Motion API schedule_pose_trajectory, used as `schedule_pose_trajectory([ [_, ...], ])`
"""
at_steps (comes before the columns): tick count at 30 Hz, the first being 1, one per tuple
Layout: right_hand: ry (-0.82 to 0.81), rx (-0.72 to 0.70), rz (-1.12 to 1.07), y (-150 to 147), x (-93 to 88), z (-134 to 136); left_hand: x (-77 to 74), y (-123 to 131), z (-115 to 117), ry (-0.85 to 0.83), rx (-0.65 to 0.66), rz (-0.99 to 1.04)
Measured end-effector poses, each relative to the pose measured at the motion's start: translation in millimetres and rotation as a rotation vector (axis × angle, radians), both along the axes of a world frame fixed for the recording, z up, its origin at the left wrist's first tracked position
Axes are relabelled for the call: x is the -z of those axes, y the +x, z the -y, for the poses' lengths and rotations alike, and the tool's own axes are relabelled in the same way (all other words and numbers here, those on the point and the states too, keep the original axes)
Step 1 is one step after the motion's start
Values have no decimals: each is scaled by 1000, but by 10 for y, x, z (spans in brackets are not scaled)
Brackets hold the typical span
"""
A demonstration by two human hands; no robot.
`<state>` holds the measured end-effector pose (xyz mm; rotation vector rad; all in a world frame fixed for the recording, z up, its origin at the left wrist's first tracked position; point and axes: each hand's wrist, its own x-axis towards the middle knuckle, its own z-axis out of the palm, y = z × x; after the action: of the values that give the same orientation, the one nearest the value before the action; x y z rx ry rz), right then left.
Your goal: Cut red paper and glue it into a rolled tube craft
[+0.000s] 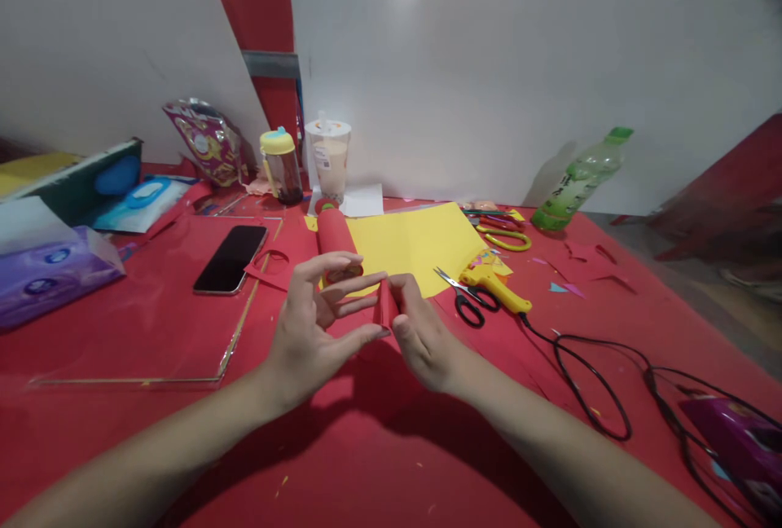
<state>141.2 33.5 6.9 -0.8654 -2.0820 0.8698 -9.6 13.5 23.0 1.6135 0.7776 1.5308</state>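
Note:
Both my hands meet at the middle of the red table, pinching a small folded piece of red paper (pixel 385 305) that stands upright between them. My left hand (pixel 318 316) has its fingers spread, with thumb and forefinger tips on the paper's left side. My right hand (pixel 421 328) grips the paper's right side with its fingers closed. Just behind the hands lie a red paper roll (pixel 335 239) and a yellow sheet (pixel 415 244).
Black-handled scissors (pixel 467 300) and a yellow glue gun (pixel 498 290) with a black cord (pixel 590 385) lie to the right. A phone (pixel 230 257) rests on a clear board (pixel 235 341) at left. Tissue packs (pixel 52 267), a drink cup (pixel 328 157), a green bottle (pixel 580 178) and white boards (pixel 519 63) stand behind.

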Motion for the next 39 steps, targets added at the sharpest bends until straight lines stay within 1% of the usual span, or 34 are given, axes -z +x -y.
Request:
schedule_pose_trajectory([
  [8, -36, -18, 4, 0, 4, -14, 6, 3, 3, 7, 5, -4],
  [22, -40, 8, 25, -7, -17, -5, 16, 13, 19, 11, 15, 14],
  [26, -24, 25, 30, -10, -23, -3, 20, 15, 22, 25, 28, 23],
  [39, 56, 36, 20, -12, -25, -2, 22, 24, 30, 40, 13, 13],
])
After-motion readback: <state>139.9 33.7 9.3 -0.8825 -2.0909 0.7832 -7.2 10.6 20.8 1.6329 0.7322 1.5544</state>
